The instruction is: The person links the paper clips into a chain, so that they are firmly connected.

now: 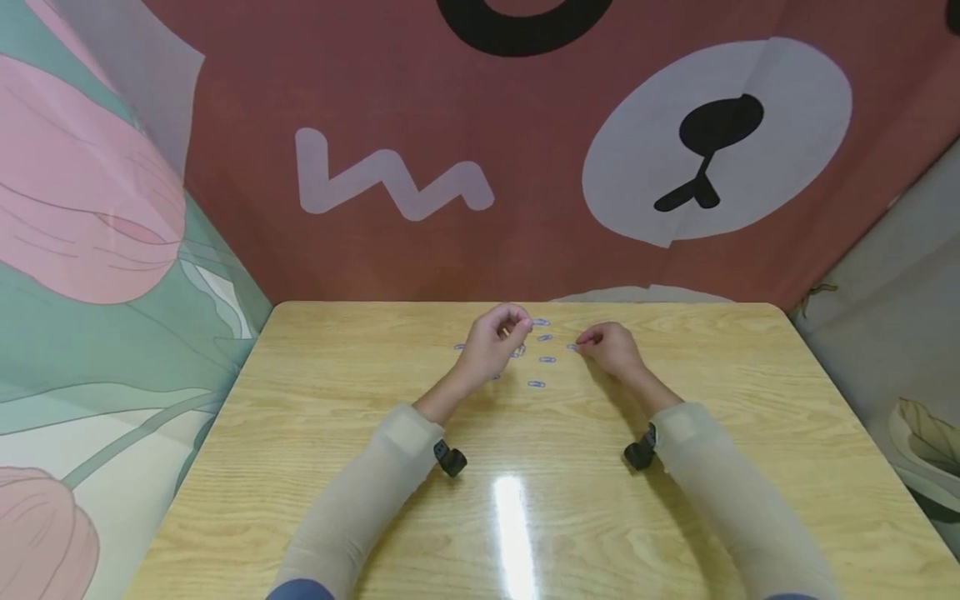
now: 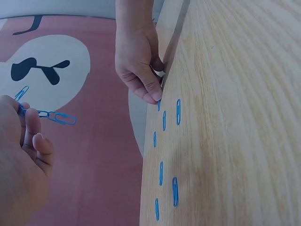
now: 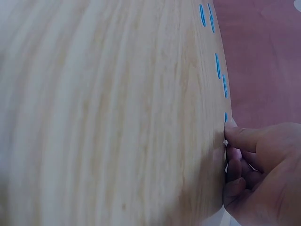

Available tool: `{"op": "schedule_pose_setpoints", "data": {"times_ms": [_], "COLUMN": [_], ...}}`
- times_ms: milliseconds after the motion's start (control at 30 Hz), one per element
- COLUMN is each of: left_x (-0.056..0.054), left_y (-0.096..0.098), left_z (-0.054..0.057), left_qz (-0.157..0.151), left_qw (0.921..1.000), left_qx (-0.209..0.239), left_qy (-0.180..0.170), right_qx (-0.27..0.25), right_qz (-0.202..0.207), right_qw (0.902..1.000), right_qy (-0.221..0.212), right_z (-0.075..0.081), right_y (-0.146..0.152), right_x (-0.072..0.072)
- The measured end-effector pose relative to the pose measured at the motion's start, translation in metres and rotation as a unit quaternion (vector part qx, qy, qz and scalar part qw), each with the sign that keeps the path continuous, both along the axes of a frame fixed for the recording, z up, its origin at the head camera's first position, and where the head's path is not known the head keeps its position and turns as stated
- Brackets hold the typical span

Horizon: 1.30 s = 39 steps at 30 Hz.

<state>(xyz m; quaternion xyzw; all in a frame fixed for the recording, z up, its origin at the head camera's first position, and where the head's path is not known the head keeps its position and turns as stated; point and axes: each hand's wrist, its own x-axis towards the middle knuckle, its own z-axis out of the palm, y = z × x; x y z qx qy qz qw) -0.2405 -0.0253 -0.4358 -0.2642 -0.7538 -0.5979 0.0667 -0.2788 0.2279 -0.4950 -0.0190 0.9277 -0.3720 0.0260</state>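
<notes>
My left hand (image 1: pixel 489 343) is raised above the table and pinches a short chain of linked blue paper clips (image 2: pixel 62 117). The chain dangles past its fingertips in the left wrist view. To the right, my right hand (image 1: pixel 613 350) is down at the tabletop, thumb and fingertips closed on the end of one blue paper clip (image 3: pixel 225 117). Between and below the hands lie several loose blue paper clips, among them one nearest me (image 1: pixel 536 384) and one farther back (image 1: pixel 545 337). The left hand partly covers others in the head view.
The light wood-grain table (image 1: pixel 570 517) ends at a back edge just behind the clips. A curtain with a bear print (image 1: pixel 390 250) hangs right behind it. Small black cameras (image 1: pixel 451 458) are strapped to both wrists.
</notes>
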Motion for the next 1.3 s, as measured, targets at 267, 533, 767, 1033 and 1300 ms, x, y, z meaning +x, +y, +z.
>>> {"op": "schedule_pose_setpoints", "data": {"times_ms": [267, 533, 767, 1033, 1300], "left_x": [0.000, -0.001, -0.001, 0.000, -0.001], "left_y": [0.002, 0.001, -0.001, -0.002, -0.002], "left_z": [0.001, -0.001, -0.002, -0.001, -0.002], "left_qz": [-0.003, 0.001, -0.004, -0.002, 0.000], "left_qw": [1.0000, 1.0000, 0.9999, 0.9999, 1.0000], "left_qx": [-0.001, 0.001, 0.009, 0.011, 0.007], "left_qy": [0.005, 0.002, -0.006, -0.006, -0.001], "right_qx": [0.029, 0.086, 0.065, 0.006, -0.051], "right_qz": [0.018, 0.049, 0.045, 0.021, 0.023], "right_qw": [0.9993, 0.9951, 0.9969, 0.9996, 0.9977], "right_qy": [-0.012, 0.003, 0.002, 0.016, 0.038], "right_z": [0.002, 0.001, 0.002, 0.012, 0.034], "right_y": [-0.002, -0.006, -0.006, -0.008, -0.007], "right_x": [-0.001, -0.001, 0.004, 0.012, 0.020]}}
